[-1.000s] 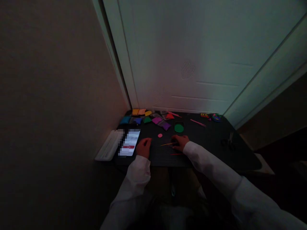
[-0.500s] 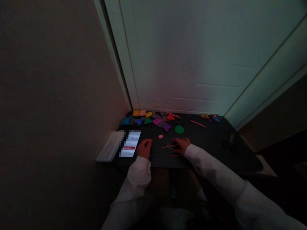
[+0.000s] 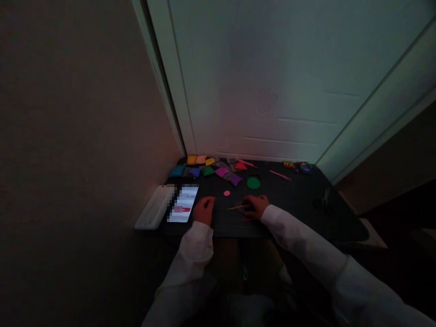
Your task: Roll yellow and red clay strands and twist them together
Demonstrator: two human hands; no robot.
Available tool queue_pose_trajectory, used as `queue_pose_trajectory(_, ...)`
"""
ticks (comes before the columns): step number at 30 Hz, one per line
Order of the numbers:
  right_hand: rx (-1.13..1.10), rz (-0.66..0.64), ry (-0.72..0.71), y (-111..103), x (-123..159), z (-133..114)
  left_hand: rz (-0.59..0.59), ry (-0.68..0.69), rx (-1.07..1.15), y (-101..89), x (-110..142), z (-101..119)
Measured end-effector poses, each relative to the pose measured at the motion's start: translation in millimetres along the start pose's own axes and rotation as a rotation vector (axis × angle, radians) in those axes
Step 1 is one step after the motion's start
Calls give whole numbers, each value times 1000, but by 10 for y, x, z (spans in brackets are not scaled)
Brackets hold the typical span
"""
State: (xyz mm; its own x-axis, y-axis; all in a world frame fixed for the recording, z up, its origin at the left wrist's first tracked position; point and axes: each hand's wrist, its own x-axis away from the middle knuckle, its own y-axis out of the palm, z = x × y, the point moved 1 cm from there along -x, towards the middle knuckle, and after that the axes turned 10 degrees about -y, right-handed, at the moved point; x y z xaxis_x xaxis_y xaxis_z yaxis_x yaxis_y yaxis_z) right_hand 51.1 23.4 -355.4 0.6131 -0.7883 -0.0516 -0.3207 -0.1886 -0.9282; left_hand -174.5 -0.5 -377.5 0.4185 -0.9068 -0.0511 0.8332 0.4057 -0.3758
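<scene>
My left hand [image 3: 203,210] rests near the front of the dark table, beside a lit phone. Its fingers are curled together; whatever is between them is too dark to make out. To the right, my right hand [image 3: 257,206] has its fingers closed around the end of a thin yellowish stick [image 3: 235,207] that points left. Under that stick lies a small dull purplish patch, too dim to identify. A thin red stick [image 3: 248,220] lies just below the right hand. Between and beyond the hands sit a flat pink disc [image 3: 226,193] and a larger green disc [image 3: 253,183].
The lit phone [image 3: 185,204] and a white slab-like device [image 3: 155,208] are at the left edge. Several coloured packets [image 3: 222,171] line the back. Pink tweezers-like tools [image 3: 280,175], a colourful round piece [image 3: 306,168] and scissors [image 3: 326,197] lie to the right.
The view has shifted slightly, so everything sits a little further left. Both hands keep nearly the same pose, and the yellowish stick stays in my right hand.
</scene>
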Motion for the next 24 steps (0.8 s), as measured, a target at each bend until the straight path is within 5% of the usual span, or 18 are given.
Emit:
queue_pose_trajectory(6,17,148,-7,-285,33,72,3,-3,-8,-7,4,14)
queue_pose_trajectory(11,36,212,117,-510,402,568,3,-11,-4,-13,1,6)
queue_pose_trajectory(16,101,291,334,-327,900,1206,-23,5,-10,-5,-11,-27)
queue_pose_trajectory(21,251,420,319,-102,1017,1430,-18,-51,67,-49,13,35)
queue_pose_trajectory(24,285,462,346,-35,1010,1517,-91,-119,181,-204,142,299)
